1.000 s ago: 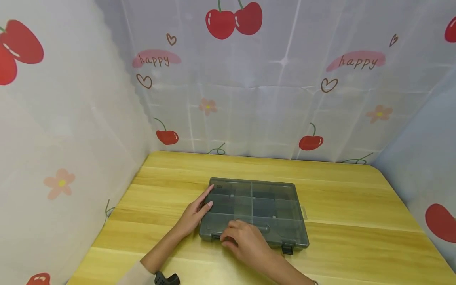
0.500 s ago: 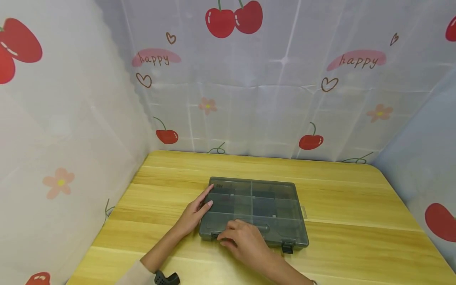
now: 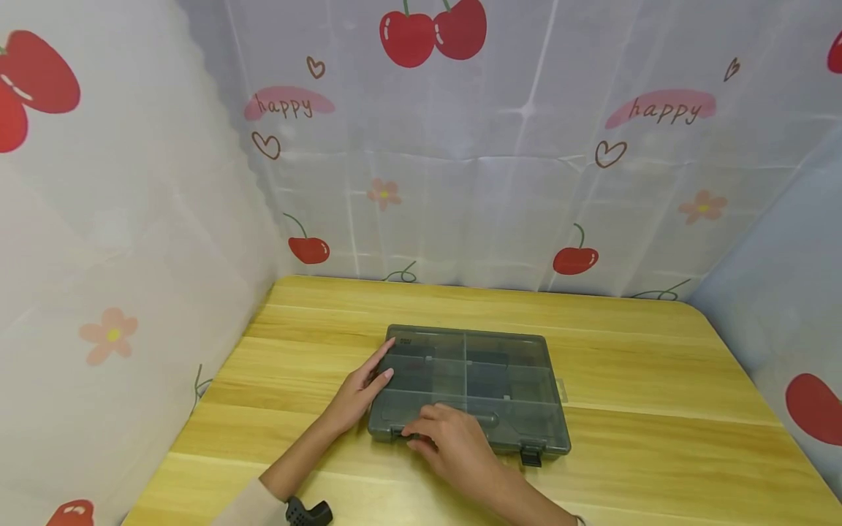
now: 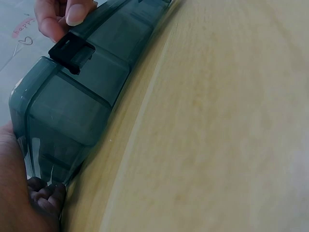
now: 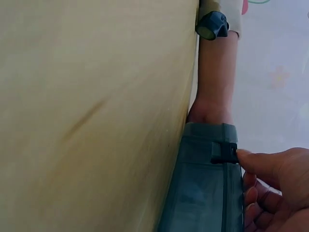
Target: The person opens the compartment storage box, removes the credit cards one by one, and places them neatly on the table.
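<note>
A dark translucent plastic organizer box [image 3: 513,398] lies flat on the table with its lid down, dividers showing through. My left hand [image 3: 351,402] holds its left end, thumb over the lid; curled fingers show low at that end in the left wrist view. At the front edge, my right hand [image 3: 457,446] pinches at the left latch [image 5: 224,152], the thumb tip right at it in the right wrist view. Its other fingers are bent beside the lid edge. The right latch [image 3: 531,458] sticks out from the front, flipped down.
The wooden table [image 3: 658,365] spreads around the box. A white curtain [image 3: 460,204] with cherries stands behind it and along both sides. A black wrist device [image 3: 308,513] is on the left forearm. A pale hanging tab [image 3: 561,391] juts from the box's right side.
My right fingertips have shifted slightly left along the front edge, onto the left latch. The left hand and the box have stayed in place.
</note>
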Available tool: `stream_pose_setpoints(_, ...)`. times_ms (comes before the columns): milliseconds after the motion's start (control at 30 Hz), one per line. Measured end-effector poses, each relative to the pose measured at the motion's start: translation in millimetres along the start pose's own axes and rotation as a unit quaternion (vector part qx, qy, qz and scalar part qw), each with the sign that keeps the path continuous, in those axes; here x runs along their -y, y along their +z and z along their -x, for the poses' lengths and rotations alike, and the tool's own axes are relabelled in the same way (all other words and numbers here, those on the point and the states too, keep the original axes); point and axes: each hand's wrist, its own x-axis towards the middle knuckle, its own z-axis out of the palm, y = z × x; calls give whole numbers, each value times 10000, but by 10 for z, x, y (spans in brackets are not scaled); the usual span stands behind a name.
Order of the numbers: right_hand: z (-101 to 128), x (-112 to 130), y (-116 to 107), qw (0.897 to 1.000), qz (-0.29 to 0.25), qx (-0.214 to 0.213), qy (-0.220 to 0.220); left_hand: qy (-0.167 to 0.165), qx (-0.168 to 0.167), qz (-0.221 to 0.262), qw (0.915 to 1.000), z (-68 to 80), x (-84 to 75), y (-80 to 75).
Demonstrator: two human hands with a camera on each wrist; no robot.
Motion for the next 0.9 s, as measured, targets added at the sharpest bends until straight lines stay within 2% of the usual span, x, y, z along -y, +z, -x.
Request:
stream_pose_setpoints(267, -22, -13, 46, 9980, -274, -369, 423, -28, -5, 91, 10000, -8, 13, -2)
stream_pose_setpoints(400, -14, -37, 58, 9974, -443, -423, 375, -21, 16, 103, 9999, -4, 23, 8)
stream_pose_setpoints(667, -29, -111, 54, 9916, -1190, -426, 278, -135, 48, 128, 9998, 1, 28, 7)
stream_pose_setpoints(900, -28, -142, 38, 9907, -1291, -326, 264, 1, -13, 22, 10000, 1, 15, 17)
